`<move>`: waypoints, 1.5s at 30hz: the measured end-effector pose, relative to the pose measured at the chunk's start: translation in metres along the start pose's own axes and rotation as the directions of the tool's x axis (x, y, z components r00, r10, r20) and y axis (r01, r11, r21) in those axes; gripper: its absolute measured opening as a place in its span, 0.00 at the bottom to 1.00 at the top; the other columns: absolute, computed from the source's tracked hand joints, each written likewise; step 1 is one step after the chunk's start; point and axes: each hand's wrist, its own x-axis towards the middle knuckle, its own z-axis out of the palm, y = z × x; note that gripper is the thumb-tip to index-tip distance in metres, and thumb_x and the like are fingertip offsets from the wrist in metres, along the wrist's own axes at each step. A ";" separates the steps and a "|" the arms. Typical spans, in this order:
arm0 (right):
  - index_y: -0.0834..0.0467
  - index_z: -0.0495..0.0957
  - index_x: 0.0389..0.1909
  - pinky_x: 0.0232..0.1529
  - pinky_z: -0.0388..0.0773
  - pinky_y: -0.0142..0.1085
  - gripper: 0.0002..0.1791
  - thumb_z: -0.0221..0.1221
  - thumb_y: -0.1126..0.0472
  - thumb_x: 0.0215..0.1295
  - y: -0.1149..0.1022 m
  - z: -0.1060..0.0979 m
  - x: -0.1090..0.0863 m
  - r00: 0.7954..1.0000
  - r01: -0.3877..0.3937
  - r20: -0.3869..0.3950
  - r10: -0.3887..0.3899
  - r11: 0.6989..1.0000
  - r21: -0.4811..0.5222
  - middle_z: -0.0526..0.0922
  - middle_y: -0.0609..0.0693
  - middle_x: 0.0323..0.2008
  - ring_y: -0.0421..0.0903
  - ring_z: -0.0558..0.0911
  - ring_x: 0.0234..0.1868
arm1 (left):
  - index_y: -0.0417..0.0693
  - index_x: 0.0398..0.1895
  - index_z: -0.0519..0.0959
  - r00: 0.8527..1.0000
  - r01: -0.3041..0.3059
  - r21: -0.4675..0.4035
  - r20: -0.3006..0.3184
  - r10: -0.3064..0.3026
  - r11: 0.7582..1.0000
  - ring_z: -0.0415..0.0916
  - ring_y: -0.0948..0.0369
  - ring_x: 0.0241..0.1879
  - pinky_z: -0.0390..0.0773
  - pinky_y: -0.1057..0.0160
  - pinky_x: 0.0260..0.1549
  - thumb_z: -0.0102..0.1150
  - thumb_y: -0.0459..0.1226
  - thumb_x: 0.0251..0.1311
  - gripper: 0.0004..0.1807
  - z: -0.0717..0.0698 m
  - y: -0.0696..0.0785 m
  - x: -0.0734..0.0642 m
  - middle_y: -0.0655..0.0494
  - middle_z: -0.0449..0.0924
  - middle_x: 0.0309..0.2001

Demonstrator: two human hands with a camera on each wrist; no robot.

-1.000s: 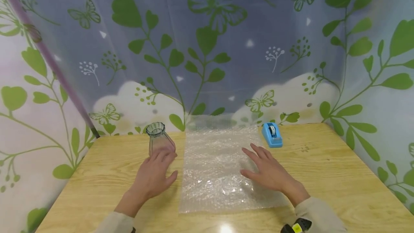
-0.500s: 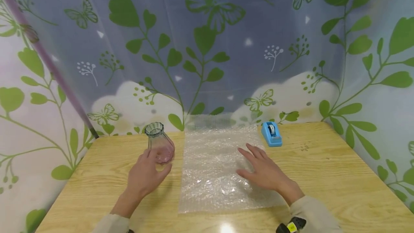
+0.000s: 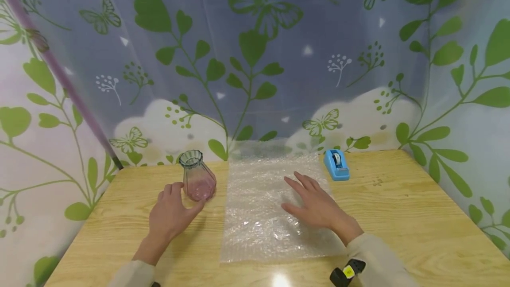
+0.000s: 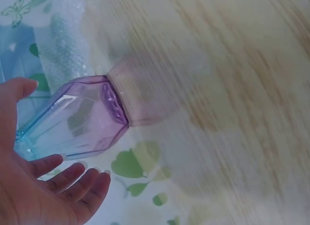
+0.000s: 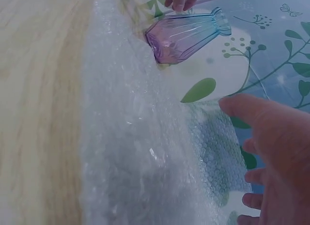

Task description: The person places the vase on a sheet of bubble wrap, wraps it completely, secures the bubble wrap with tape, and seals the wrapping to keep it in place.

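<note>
A faceted glass vase (image 3: 198, 180), blue-green at the fluted rim and pink at the base, stands upright on the left of the table. My left hand (image 3: 169, 214) is at its near left side, thumb and fingers spread apart. In the left wrist view, the vase (image 4: 82, 118) shows between the thumb and the relaxed fingers, with no clear grip on it. A sheet of bubble wrap (image 3: 259, 203) lies flat in the middle. Over its right part hovers my right hand (image 3: 314, 205), fingers loosely spread and holding nothing.
A blue tape dispenser (image 3: 337, 166) stands at the back right, beside the bubble wrap. The wooden table (image 3: 414, 216) ends at a leaf-patterned curtain (image 3: 279, 79), against which the wrap's far end rises.
My left hand has moved left and back from in front of the vase to its left side, uncovering its base. The right hand has shifted slightly left over the bubble wrap.
</note>
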 end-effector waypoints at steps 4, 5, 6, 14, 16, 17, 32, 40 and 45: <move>0.53 0.57 0.72 0.60 0.59 0.60 0.39 0.52 0.38 0.65 -0.003 0.001 0.010 1.000 -0.017 0.011 0.017 1.000 0.015 0.52 0.61 0.71 0.65 0.54 0.69 | 0.32 0.61 0.63 0.998 0.025 -0.015 0.050 -0.025 1.000 0.66 0.37 0.53 0.75 0.40 0.36 0.56 0.63 0.53 0.47 0.000 -0.005 0.001 0.34 0.65 0.57; 0.53 0.57 0.72 0.59 0.59 0.61 0.40 0.52 0.37 0.65 -0.005 0.001 0.012 1.000 -0.023 0.015 0.023 0.999 0.027 0.52 0.61 0.72 0.65 0.54 0.69 | 0.32 0.62 0.62 0.998 0.029 -0.018 0.059 -0.028 0.999 0.66 0.36 0.54 0.74 0.39 0.36 0.57 0.64 0.53 0.48 0.000 -0.006 0.002 0.33 0.65 0.57; 0.53 0.57 0.72 0.59 0.59 0.61 0.40 0.52 0.37 0.65 -0.006 0.001 0.014 0.999 -0.029 0.021 0.029 0.999 0.036 0.52 0.60 0.72 0.64 0.54 0.69 | 0.32 0.63 0.61 0.997 0.032 -0.020 0.068 -0.031 0.999 0.66 0.36 0.54 0.74 0.39 0.37 0.56 0.64 0.53 0.49 0.000 -0.007 0.002 0.32 0.65 0.57; 0.52 0.55 0.73 0.59 0.58 0.63 0.42 0.55 0.37 0.63 -0.020 0.006 0.031 0.996 -0.079 0.059 0.070 0.982 0.169 0.50 0.58 0.73 0.61 0.50 0.71 | 0.29 0.68 0.51 0.986 0.090 -0.141 0.153 -0.068 0.986 0.66 0.35 0.55 0.73 0.38 0.42 0.56 0.67 0.50 0.58 0.008 -0.011 0.008 0.28 0.60 0.61; 0.51 0.54 0.73 0.60 0.58 0.62 0.43 0.55 0.37 0.63 -0.023 0.009 0.035 0.995 -0.087 0.067 0.075 0.979 0.184 0.50 0.57 0.73 0.60 0.50 0.71 | 0.30 0.68 0.50 0.982 0.115 -0.187 0.169 -0.083 0.976 0.68 0.36 0.54 0.73 0.39 0.42 0.58 0.67 0.49 0.59 0.011 -0.012 0.010 0.29 0.61 0.60; 0.51 0.54 0.74 0.60 0.57 0.62 0.43 0.55 0.37 0.63 -0.024 0.010 0.038 0.995 -0.088 0.070 0.076 0.978 0.190 0.50 0.57 0.73 0.60 0.50 0.71 | 0.30 0.68 0.50 0.980 0.127 -0.208 0.176 -0.091 0.970 0.69 0.36 0.53 0.73 0.39 0.42 0.59 0.67 0.48 0.60 0.013 -0.012 0.010 0.29 0.62 0.60; 0.53 0.54 0.73 0.62 0.57 0.57 0.44 0.54 0.35 0.62 -0.040 0.034 0.064 0.995 -0.087 0.074 0.071 0.965 0.249 0.56 0.54 0.71 0.57 0.54 0.71 | 0.27 0.68 0.47 0.960 0.232 -0.412 0.241 -0.140 0.881 0.64 0.37 0.58 0.70 0.42 0.50 0.70 0.53 0.48 0.58 0.021 -0.016 0.020 0.28 0.60 0.60; 0.52 0.54 0.73 0.64 0.56 0.55 0.44 0.54 0.34 0.62 -0.047 0.040 0.070 0.989 -0.116 0.119 0.083 0.943 0.311 0.57 0.53 0.71 0.56 0.55 0.70 | 0.26 0.68 0.43 0.959 0.268 -0.540 0.231 -0.166 0.798 0.67 0.39 0.54 0.72 0.47 0.50 0.74 0.43 0.47 0.58 0.031 -0.014 0.026 0.30 0.61 0.55; 0.54 0.54 0.73 0.65 0.55 0.53 0.44 0.54 0.35 0.62 -0.050 0.042 0.072 0.990 -0.109 0.120 0.073 0.936 0.334 0.58 0.53 0.70 0.56 0.56 0.70 | 0.24 0.65 0.45 0.949 0.306 -0.567 0.251 -0.193 0.765 0.64 0.39 0.58 0.67 0.45 0.56 0.75 0.42 0.45 0.57 0.036 -0.012 0.032 0.28 0.60 0.56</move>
